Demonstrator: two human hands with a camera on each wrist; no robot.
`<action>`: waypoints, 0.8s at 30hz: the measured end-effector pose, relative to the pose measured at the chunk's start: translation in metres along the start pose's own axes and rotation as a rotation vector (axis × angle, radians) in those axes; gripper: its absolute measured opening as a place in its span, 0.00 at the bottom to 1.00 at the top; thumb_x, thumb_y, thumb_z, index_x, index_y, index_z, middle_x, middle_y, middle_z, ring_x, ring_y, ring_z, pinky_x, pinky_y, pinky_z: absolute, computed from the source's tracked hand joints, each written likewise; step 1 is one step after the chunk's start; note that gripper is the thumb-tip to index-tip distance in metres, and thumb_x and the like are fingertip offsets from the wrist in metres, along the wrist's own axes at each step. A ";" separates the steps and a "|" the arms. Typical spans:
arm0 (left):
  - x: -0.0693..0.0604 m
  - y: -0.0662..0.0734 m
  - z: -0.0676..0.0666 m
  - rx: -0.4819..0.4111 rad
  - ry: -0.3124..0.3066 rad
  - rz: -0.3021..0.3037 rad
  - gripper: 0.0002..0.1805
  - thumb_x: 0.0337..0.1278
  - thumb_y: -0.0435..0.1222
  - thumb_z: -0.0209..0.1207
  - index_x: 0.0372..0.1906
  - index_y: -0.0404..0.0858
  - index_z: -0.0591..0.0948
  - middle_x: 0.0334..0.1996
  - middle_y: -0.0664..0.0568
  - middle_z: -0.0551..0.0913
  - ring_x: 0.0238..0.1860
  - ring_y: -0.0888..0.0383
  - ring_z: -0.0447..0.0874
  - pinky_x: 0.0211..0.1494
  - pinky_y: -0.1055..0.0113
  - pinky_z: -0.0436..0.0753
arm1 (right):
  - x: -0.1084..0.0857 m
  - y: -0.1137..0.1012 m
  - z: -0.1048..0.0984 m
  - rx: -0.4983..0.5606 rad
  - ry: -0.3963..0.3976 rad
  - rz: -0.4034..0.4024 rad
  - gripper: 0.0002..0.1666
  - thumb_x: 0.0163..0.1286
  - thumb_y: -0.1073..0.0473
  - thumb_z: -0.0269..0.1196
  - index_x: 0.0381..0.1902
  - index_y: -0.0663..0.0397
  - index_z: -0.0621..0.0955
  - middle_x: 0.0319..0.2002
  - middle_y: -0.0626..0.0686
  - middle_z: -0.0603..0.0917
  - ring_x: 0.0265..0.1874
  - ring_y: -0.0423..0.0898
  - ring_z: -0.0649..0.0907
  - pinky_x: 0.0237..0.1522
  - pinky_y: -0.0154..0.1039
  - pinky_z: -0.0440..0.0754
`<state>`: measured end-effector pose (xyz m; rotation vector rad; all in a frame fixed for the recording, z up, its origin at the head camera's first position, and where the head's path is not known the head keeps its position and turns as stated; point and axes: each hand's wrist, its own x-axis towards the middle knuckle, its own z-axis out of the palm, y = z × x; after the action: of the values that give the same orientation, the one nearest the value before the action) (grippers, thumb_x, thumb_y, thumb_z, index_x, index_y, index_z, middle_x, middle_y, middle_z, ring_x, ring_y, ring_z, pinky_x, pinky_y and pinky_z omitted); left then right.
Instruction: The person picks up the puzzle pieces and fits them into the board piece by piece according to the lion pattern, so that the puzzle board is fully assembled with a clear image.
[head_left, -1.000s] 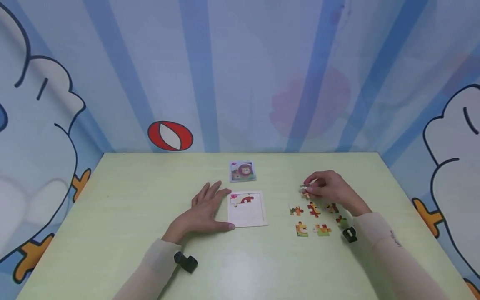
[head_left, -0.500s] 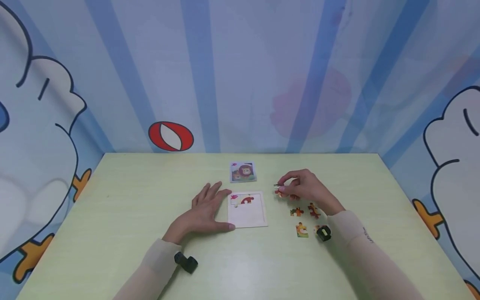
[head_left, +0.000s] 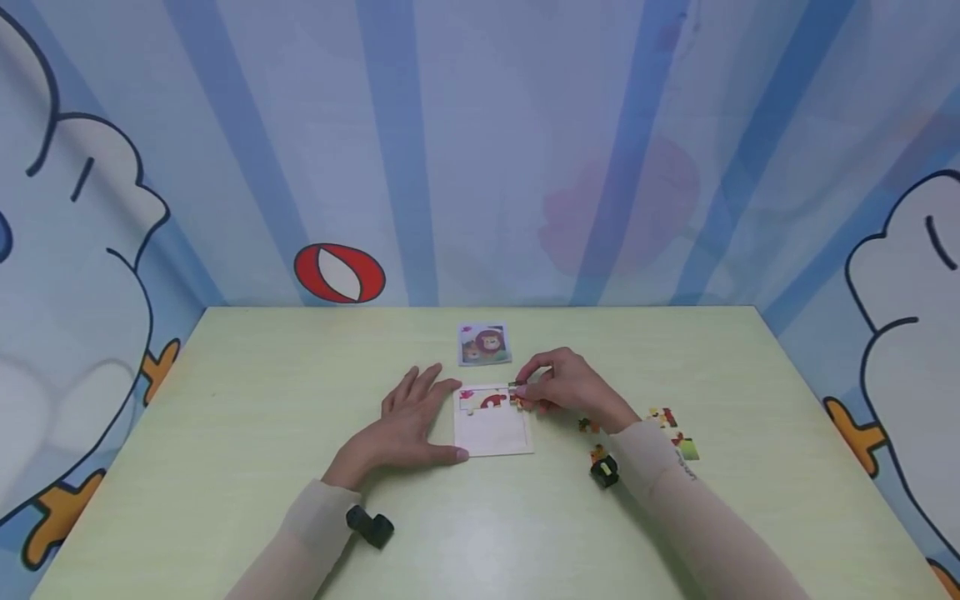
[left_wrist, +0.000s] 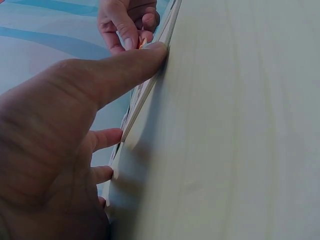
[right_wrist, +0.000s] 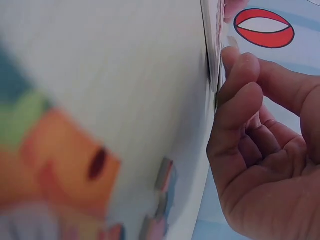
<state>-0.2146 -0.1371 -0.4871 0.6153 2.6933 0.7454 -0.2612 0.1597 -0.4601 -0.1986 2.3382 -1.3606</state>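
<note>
A white puzzle tray (head_left: pixel 491 437) lies on the table, with a strip of joined pink, cream and red-brown puzzle pieces (head_left: pixel 483 400) along its top. My left hand (head_left: pixel 412 425) rests at its left side, fingers spread, index fingertip at the upper corner and thumb at the lower one. In the left wrist view the thumb (left_wrist: pixel 125 70) touches the tray's edge. Over the tray's upper right corner, my right hand (head_left: pixel 573 387) pinches a puzzle piece (head_left: pixel 517 398) between thumb and fingers. The fingers partly hide that piece.
Several loose puzzle pieces (head_left: pixel 664 417) lie right of the tray, some hidden under the right forearm; one piece (right_wrist: pixel 75 165) looms blurred in the right wrist view. A lion picture card (head_left: pixel 484 343) lies behind the tray. A printed backdrop (head_left: pixel 480 167) rises at the table's far edge.
My right hand has moved left from the loose pieces to the tray's upper right corner, carrying the pinched puzzle piece. The left hand has stayed at the tray's left side.
</note>
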 end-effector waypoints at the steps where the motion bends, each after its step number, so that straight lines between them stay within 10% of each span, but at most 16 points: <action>1: 0.000 0.000 0.000 -0.003 -0.001 0.003 0.56 0.54 0.60 0.73 0.85 0.50 0.60 0.90 0.43 0.42 0.89 0.33 0.31 0.85 0.24 0.43 | 0.000 0.000 0.001 0.007 -0.002 0.004 0.09 0.74 0.56 0.72 0.48 0.53 0.89 0.28 0.55 0.91 0.20 0.45 0.83 0.29 0.37 0.82; 24: 0.001 0.000 -0.001 -0.002 -0.003 -0.002 0.56 0.53 0.61 0.73 0.85 0.50 0.61 0.90 0.43 0.43 0.89 0.32 0.32 0.85 0.24 0.43 | 0.014 -0.010 0.019 -0.061 0.032 0.108 0.09 0.70 0.59 0.75 0.43 0.55 0.87 0.23 0.52 0.88 0.18 0.41 0.83 0.24 0.33 0.83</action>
<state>-0.2156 -0.1369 -0.4868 0.6125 2.6901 0.7464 -0.2666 0.1350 -0.4636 -0.0680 2.3821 -1.2518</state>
